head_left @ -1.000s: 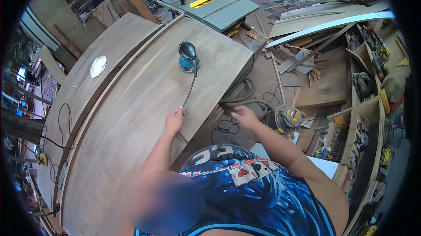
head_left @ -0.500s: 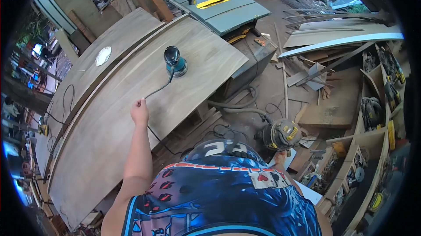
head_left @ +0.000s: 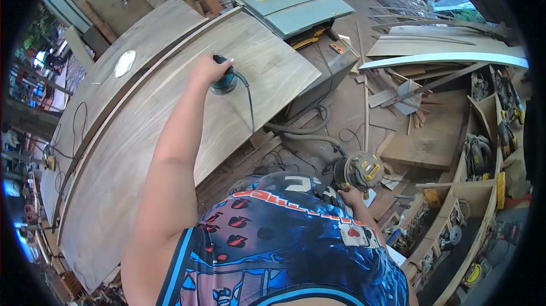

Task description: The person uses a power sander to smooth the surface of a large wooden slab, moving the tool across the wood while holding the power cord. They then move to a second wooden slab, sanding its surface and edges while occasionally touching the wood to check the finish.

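My left hand (head_left: 208,70) is wrapped over the top of a teal and black sander (head_left: 226,83), which rests on a broad wooden panel (head_left: 170,118). From the sander, a dark cord (head_left: 251,104) curves off to the right and drops over the panel's near edge. Down by my right side, my right hand (head_left: 351,195) has its fingers curled near a dark object (head_left: 326,193). What those fingers hold is partly hidden by my body. Just beyond that hand stands a yellow and black shop vacuum (head_left: 361,170).
A second panel (head_left: 108,87) with a white oval patch lies behind a curved wooden strip. The table saw (head_left: 307,7) adjoins the far end. A hose (head_left: 310,136) and scrap wood (head_left: 406,98) lie on the floor. Wooden tool compartments (head_left: 460,215) stand on the right.
My left hand has let go of the cord and taken hold of the sander's top. The cord now hangs to the right. My right hand has come nearer my body, beside a dark object.
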The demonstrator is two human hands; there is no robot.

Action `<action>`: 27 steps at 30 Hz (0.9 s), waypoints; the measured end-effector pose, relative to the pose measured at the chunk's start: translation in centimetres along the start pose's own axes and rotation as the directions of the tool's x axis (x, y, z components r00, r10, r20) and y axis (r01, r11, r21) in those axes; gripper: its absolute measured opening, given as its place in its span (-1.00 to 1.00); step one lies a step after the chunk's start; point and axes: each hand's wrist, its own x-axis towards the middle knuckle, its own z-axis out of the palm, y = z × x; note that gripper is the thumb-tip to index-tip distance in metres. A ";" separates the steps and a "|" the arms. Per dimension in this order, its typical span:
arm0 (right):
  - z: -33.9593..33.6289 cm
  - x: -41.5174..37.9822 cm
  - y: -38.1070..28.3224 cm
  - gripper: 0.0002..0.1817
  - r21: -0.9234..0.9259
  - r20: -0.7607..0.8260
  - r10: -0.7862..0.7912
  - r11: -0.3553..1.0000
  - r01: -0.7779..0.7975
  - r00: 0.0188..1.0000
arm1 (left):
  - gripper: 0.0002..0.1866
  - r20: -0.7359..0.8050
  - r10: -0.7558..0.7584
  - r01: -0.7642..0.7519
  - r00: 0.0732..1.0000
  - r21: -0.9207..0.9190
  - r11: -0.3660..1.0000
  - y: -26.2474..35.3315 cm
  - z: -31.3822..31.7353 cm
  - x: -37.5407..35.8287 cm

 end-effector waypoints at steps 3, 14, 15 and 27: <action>0.3 -2.1 -0.4 -0.46 -0.106 -0.024 -0.057 0.993 0.054 0.998 | -0.19 0.049 0.093 -0.103 0.994 0.250 0.963 1.6 2.6 4.0; 14.1 -5.3 8.6 -0.45 0.114 0.058 0.243 0.962 -0.248 0.968 | -0.48 0.118 0.243 -0.253 0.963 0.080 0.964 8.4 5.5 9.6; 11.6 -7.5 3.6 -0.44 0.051 0.033 0.260 0.964 -0.262 0.965 | -0.48 0.135 0.251 -0.261 0.958 0.058 0.964 8.5 5.7 10.3; 8.2 -12.7 -4.7 -0.41 0.109 -0.017 0.306 0.947 -0.303 0.952 | -0.30 -0.118 0.773 -0.775 0.623 -0.221 0.591 3.4 8.0 13.7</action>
